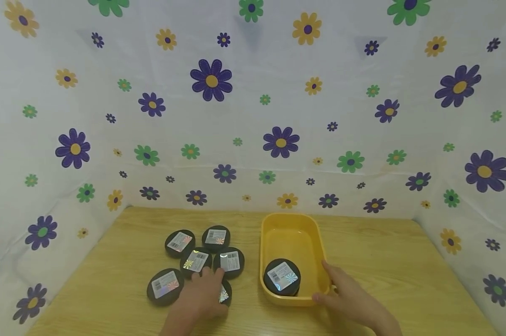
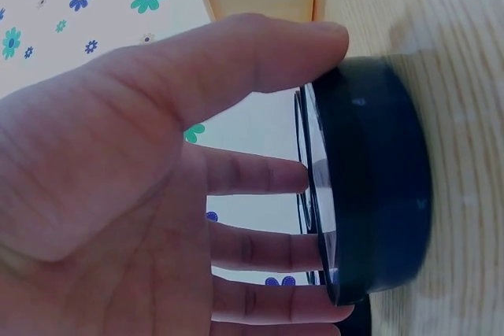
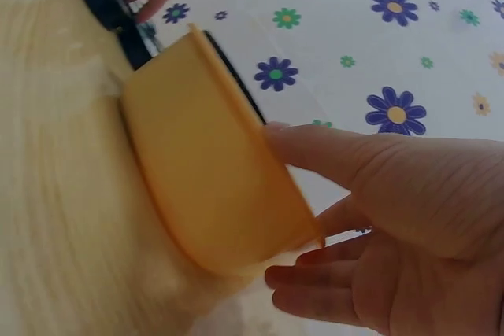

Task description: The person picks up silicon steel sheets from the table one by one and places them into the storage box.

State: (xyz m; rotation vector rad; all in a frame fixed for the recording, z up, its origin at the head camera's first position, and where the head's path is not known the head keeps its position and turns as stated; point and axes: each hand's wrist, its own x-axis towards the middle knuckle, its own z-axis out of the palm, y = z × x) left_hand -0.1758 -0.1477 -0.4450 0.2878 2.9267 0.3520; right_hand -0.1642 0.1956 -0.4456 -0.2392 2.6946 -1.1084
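Plainly, our left hand (image 1: 198, 294) grips a round black container (image 2: 382, 186) on the near side of a loose group, its thumb (image 2: 260, 53) against one edge of the rim and the fingers spread across to the other. In the head view our hand covers much of that container, leaving part of its pale label and a silvery sunburst patch in sight; we cannot tell whether its base touches the tabletop (image 1: 383, 242)

Around it we count five more black containers (image 1: 229, 262), all label up: two at the back, two in the middle just behind our fingertips, and one to the left. Each label carries a barcode or print, and several show a shiny sunburst, yellowish on one and pinkish on others

To the right of the group stands a yellow tray (image 1: 292, 217), upright, with rounded corners and its long sides running away from us. Our right hand (image 1: 347, 296) holds it by the near right corner, the thumb at the near rim and the index finger at the right side, while the lower fingers bend beside the corner. Inside the tray, at its near left end, lies another black container (image 1: 281, 276) with its label facing up

Behind the wood-grained tabletop and along both sides we see a white cloth (image 1: 341, 56) printed with purple, green and yellow flowers
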